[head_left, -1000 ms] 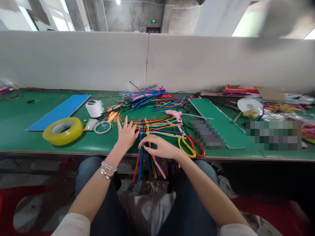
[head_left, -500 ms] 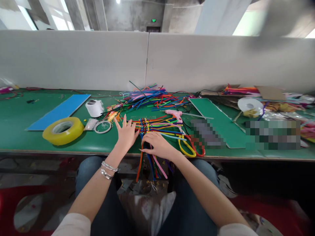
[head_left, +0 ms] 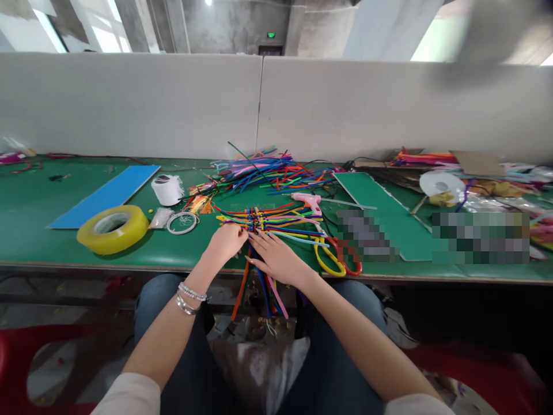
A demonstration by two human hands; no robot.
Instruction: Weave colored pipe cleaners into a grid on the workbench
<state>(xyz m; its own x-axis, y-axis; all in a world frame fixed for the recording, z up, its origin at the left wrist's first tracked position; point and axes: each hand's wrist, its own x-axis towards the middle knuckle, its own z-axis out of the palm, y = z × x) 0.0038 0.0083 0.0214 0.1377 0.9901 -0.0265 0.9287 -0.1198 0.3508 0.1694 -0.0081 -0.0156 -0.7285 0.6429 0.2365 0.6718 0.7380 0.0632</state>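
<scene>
Multicol. weave (head_left: 256, 218): L hand (head_left: 224, 244) curled nr edge, R hand (head_left: 275, 257) palm-down.

A green table (head_left: 26, 242) is spanning my screen, and behind it a white partition (head_left: 138, 106) is standing, its two panels meeting at a seam. Beyond, I'm seeing a grey wall (head_left: 237, 26) where a sign (head_left: 271, 35) is glowing green above a dark opening (head_left: 271, 51). A lamp (head_left: 208, 2) is shining up top; windows (head_left: 105, 34) are brightening both sides. Below, red chairs (head_left: 11, 369) are flanking the dim, littered floor (head_left: 99, 351)
</scene>
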